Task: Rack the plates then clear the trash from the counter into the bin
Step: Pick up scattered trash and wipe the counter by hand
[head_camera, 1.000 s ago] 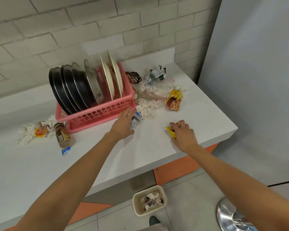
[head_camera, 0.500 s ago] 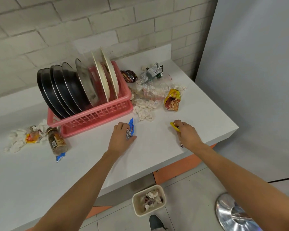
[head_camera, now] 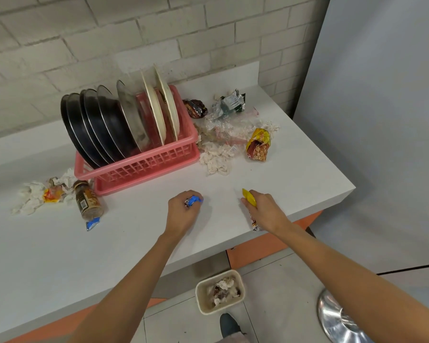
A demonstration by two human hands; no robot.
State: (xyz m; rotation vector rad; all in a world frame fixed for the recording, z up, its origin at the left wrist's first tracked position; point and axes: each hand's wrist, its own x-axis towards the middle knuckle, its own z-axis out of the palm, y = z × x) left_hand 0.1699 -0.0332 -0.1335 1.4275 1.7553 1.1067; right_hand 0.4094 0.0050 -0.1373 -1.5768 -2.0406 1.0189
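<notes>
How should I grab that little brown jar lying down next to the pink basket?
Come from above and close fingers across the labelled middle of the small brown jar. It lies on its side on the white counter, dark cap pointing away, so it may roll if pinched by the ends. The pink plastic dish basket crowds its right side, crumpled white tissues its left.

Plates (head_camera: 114,120) upright in pink rack (head_camera: 146,167); wrappers (head_camera: 258,144) litter counter (head_camera: 60,243).

Bare left forearm (head_camera: 134,276) and right forearm (head_camera: 332,258), dark grey shoe (head_camera: 229,323) below.
</notes>
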